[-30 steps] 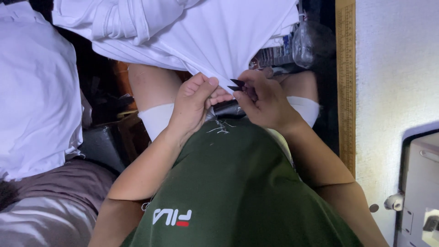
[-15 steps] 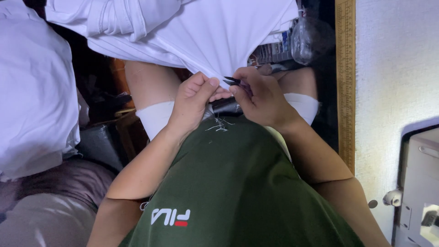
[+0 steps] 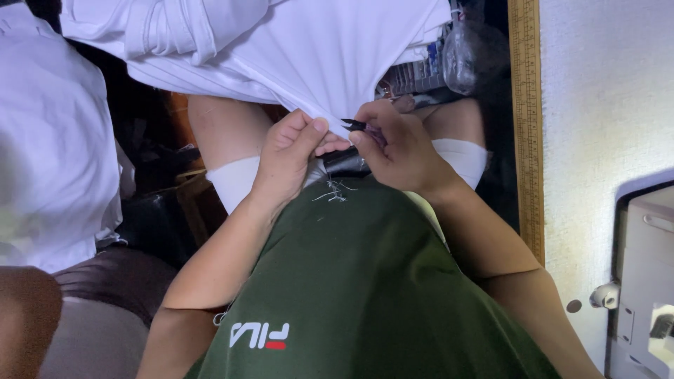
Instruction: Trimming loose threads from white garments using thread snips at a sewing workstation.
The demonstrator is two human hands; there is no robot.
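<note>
A white garment (image 3: 330, 56) hangs down over my lap from the top of the view. My left hand (image 3: 288, 158) pinches its lower edge between thumb and fingers. My right hand (image 3: 400, 144) is closed on a small dark tool (image 3: 353, 125), whose tip meets the cloth edge right next to my left thumb. Loose white thread bits (image 3: 333, 191) lie on my green shirt (image 3: 365, 281) just below both hands. My bare knees and white shorts (image 3: 235, 179) show under the cloth.
A wooden ruler (image 3: 525, 119) runs along the edge of a pale table (image 3: 604, 105) at right. A white machine (image 3: 642, 281) stands at the lower right. A clear plastic bag (image 3: 467, 52) lies near the ruler. More white cloth (image 3: 49, 140) is piled at left.
Both hands stay at the garment's edge; the tool tip has shifted slightly along the cloth, and the view has drifted a little.
</note>
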